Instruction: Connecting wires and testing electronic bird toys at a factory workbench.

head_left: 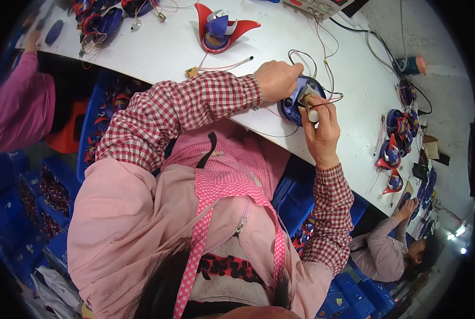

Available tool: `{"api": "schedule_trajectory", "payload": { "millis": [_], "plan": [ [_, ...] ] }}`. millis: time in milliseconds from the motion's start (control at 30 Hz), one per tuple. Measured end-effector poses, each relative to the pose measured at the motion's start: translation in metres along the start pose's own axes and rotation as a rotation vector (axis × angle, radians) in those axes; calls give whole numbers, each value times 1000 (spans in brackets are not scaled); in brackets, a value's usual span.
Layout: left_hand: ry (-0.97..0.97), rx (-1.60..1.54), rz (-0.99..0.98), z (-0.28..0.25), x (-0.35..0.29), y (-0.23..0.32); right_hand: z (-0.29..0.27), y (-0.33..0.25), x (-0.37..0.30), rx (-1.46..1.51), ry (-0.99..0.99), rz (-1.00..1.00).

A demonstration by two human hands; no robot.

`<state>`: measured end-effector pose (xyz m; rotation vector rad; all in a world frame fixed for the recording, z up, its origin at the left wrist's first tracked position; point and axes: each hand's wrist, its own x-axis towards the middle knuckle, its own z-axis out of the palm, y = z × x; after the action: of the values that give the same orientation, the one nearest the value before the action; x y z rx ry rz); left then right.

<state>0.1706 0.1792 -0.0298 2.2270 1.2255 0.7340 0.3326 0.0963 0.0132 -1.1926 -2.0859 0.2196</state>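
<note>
A dark blue, rounded plastic base [293, 108] lies at the table's front edge, between my two hands. Against its far left side my left hand [279, 80] is closed, with bent fingers gripping the base's rim. My right hand [323, 127] pinches a small pale part with a white round end [313, 116] over the base's middle. Thin wires [330, 80] run from there toward the back of the table. My fingers hide much of the small part and its contact with the base.
A red, white and blue winged toy [219, 32] stands farther back, near a small wired brown piece [192, 72]. A power supply box [320, 6] sits at the back. Several toy assemblies [394, 133] line the right side. Co-workers sit left [22, 101] and right [383, 250]. Blue bins [91, 127] hold toys.
</note>
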Motion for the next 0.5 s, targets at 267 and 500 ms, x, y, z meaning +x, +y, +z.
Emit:
{"api": "schedule_trajectory", "payload": {
  "millis": [267,500],
  "plan": [
    [20,-25,14,4,0,-1,-3,2,1,100,-67,135],
    [-72,-58,-29,-10,-1,1,-2,5,7,256,-109,305]
  ]
}}
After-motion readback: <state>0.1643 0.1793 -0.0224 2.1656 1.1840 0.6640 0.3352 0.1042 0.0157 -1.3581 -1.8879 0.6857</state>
